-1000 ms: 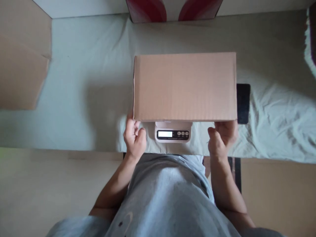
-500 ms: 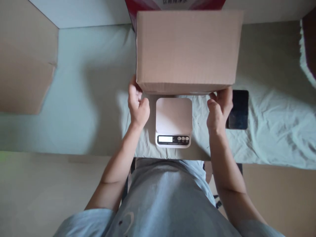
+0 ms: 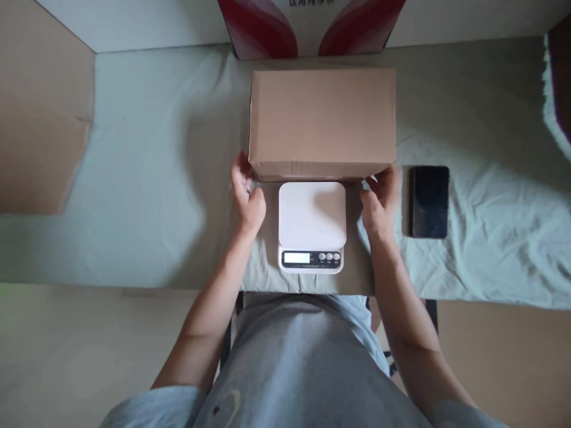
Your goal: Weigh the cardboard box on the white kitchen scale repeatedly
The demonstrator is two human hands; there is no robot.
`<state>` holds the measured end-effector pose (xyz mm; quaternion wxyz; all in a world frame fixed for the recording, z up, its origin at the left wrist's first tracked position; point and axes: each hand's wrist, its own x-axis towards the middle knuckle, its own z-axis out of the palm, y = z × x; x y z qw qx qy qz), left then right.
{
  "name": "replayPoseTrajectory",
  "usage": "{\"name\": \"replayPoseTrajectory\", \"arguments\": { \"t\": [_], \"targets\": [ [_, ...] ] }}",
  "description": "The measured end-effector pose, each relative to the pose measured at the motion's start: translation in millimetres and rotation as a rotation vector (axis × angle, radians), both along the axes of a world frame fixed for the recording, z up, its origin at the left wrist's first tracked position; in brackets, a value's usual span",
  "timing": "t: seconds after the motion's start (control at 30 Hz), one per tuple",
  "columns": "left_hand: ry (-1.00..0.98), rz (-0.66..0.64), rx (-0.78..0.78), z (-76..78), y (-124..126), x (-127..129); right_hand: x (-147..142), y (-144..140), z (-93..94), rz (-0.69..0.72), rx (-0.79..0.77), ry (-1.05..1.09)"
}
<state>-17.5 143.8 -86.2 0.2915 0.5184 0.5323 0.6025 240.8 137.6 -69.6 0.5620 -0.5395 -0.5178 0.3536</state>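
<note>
A closed brown cardboard box [image 3: 322,116] is just behind a white kitchen scale [image 3: 312,215]. My left hand [image 3: 248,199] grips the box at its near left corner, fingers along the side and thumb apart from it. At the near right corner my right hand [image 3: 379,205] has its fingers against the box, partly hidden by it. The scale's platform holds nothing but a shadow, and its small display [image 3: 297,257] is lit.
To the right lies a black smartphone [image 3: 430,202] on the green cloth [image 3: 486,238]. A red and white carton [image 3: 307,30] stands at the back. On the left is another brown cardboard box [image 3: 40,119]. The table's front edge runs before my body.
The cardboard box has come down and looks smaller, uncovering more of the red and white carton behind it. Both my hands have gone down with it, the right one shifting left.
</note>
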Motion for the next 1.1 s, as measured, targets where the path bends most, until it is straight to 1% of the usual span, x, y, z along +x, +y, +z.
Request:
{"name": "replayPoseTrajectory", "arguments": {
  "t": [0.1,0.2,0.43,0.53,0.67,0.87,1.0,1.1],
  "targets": [
    [0.021,0.019,0.008,-7.7,0,-2,-1,1,-7.5,0.002,0.003,0.035],
    [0.063,0.014,0.005,-11.2,-2,-3,-2,1,-9.0,0.003,0.003,0.055],
    [0.103,0.02,-0.028,-10.9,-5,-4,-4,0,-2.8,-0.029,-0.008,0.066],
    [0.117,0.024,-0.034,-10.7,-6,-4,-3,-1,-3.1,-0.066,-0.009,0.048],
    [0.165,0.044,-0.065,-11.3,-7,-5,-2,-3,-5.2,-0.082,0.005,0.038],
    [0.287,0.101,-0.157,-16.7,-7,-7,-6,-6,-3.1,0.009,0.003,0.057],
    [0.288,0.108,-0.146,-20.3,-4,-6,-9,-4,-0.3,0.024,-0.007,0.075],
    [0.279,0.09,-0.136,-14.8,-1,-6,-8,1,4.7,0.03,0.025,0.066]
  ]
}}
